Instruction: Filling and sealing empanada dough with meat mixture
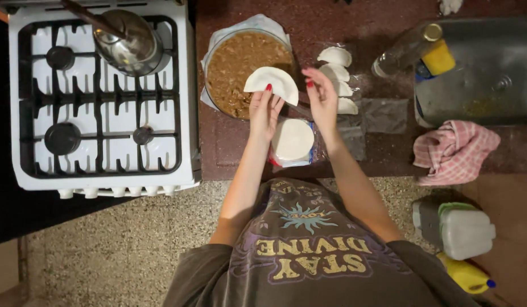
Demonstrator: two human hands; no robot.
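My left hand [264, 111] holds a folded white dough round [273, 82] over the edge of a glass bowl [209, 96] of brown filling. My right hand [321, 96] is beside it, fingers apart, touching or nearly touching the dough's right edge. Below the hands lies a stack of flat dough discs [292, 140] in an opened plastic packet. Several folded, filled turnovers [336, 57] lie in a column on the dark red counter [229, 148] to the right of the bowl.
A white gas stove [186, 113] stands at the left with a steel kettle [129, 42] on its back burner. At the right are a steel sink [491, 74], a bottle with a yellow sponge [438, 58], a pink checked towel [454, 150], and plastic jugs [465, 230] on the floor.
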